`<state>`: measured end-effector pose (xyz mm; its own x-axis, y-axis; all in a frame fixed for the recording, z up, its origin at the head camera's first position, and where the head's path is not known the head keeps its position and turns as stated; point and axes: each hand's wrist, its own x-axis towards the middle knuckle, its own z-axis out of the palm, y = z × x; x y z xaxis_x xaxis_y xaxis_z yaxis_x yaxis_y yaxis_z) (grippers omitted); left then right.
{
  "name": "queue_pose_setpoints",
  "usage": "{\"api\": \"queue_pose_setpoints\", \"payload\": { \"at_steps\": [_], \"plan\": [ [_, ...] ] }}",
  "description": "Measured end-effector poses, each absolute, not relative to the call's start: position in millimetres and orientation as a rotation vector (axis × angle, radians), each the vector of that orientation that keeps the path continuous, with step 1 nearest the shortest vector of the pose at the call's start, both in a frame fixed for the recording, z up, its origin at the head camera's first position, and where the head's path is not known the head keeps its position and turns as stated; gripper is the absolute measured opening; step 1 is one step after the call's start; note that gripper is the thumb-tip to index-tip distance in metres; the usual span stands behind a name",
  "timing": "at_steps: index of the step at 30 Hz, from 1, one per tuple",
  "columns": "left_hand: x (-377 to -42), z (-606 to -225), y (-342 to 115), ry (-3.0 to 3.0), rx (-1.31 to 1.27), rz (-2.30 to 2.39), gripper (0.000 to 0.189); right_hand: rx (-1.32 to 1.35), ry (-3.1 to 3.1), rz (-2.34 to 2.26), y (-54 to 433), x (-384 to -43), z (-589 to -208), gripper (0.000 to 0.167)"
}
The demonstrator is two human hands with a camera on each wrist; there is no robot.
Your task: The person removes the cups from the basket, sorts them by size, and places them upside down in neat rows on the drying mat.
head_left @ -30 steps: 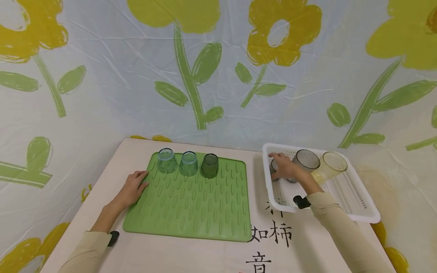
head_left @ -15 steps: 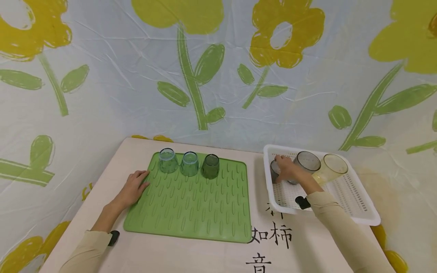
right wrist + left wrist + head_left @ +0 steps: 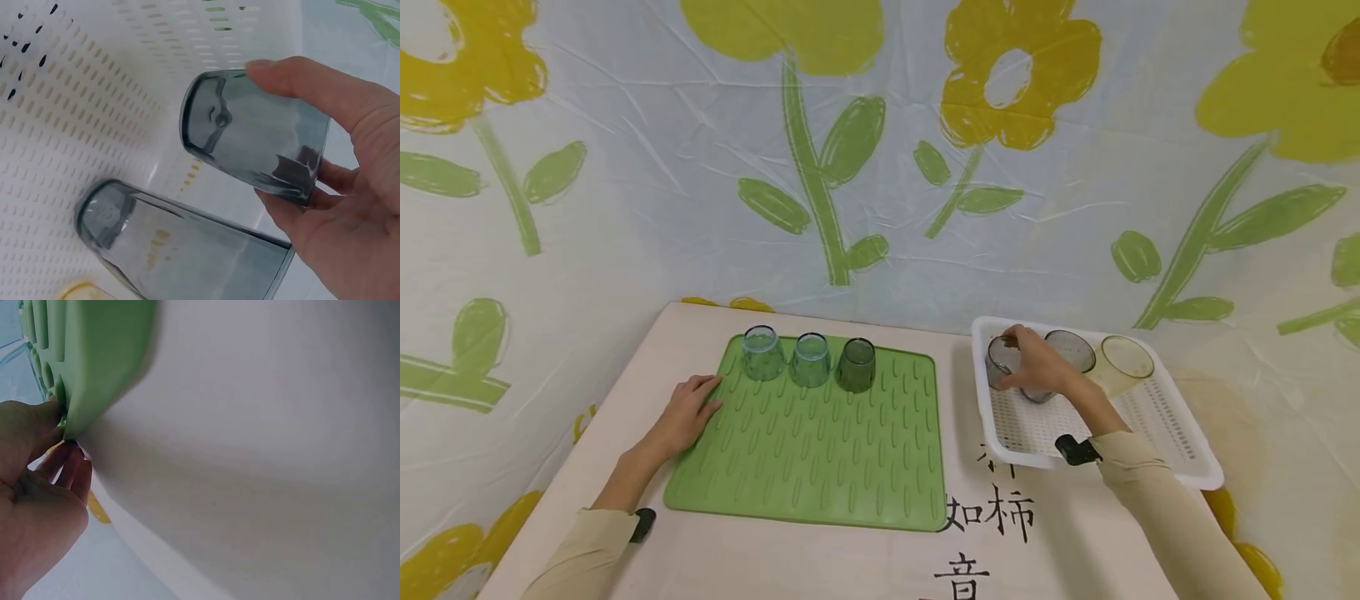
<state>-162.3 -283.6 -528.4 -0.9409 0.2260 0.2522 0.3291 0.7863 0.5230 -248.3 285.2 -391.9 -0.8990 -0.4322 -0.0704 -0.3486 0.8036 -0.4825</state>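
Note:
My right hand [image 3: 1037, 362] grips a small grey glass tumbler [image 3: 1002, 358] at the left end of a white basket [image 3: 1018, 457]. In the right wrist view, thumb and fingers clasp the tumbler [image 3: 240, 125] near its rim, its base over the basket. Beside it in the basket stand a larger grey glass [image 3: 1070, 350] and a pale yellow glass [image 3: 1127, 357]. My left hand [image 3: 688, 412] rests at the left edge of a green ribbed mat [image 3: 805, 450], fingertips right at its border [image 3: 109, 356]. Two bluish glasses [image 3: 763, 354] and a dark grey glass [image 3: 856, 365] stand along the mat's back edge.
The basket has perforated walls and stands on the right of the pale table [image 3: 850, 558]. Printed black characters [image 3: 1011, 512] mark the cloth between mat and basket. A flower-printed cloth wall [image 3: 700, 167] rises behind the table.
My right hand has raised the small grey tumbler slightly within the basket, and more of the glass shows now. The left hand has stayed at the mat's edge.

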Motion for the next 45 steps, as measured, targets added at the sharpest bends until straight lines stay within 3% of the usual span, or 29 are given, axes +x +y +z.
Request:
{"api": "queue_pose_setpoints", "payload": {
  "at_steps": [6,16,25,45],
  "plan": [
    [-162,-529,-284,-2.808,-0.43,-0.874,0.043,-0.629,2.755,-0.916,290,-242,-389,0.076],
    [-161,-531,-283,-2.812,-0.415,-0.882,0.043,-0.411,2.728,-1.104,295,-226,-392,0.086],
    [-161,-532,-284,-2.794,-0.418,-0.912,0.043,-0.392,2.616,-1.42,292,-212,-403,0.075],
    [-164,-527,-280,-2.864,-0.386,-0.928,0.044,-0.373,2.357,-1.86,253,-190,-405,0.07]
  ]
}}
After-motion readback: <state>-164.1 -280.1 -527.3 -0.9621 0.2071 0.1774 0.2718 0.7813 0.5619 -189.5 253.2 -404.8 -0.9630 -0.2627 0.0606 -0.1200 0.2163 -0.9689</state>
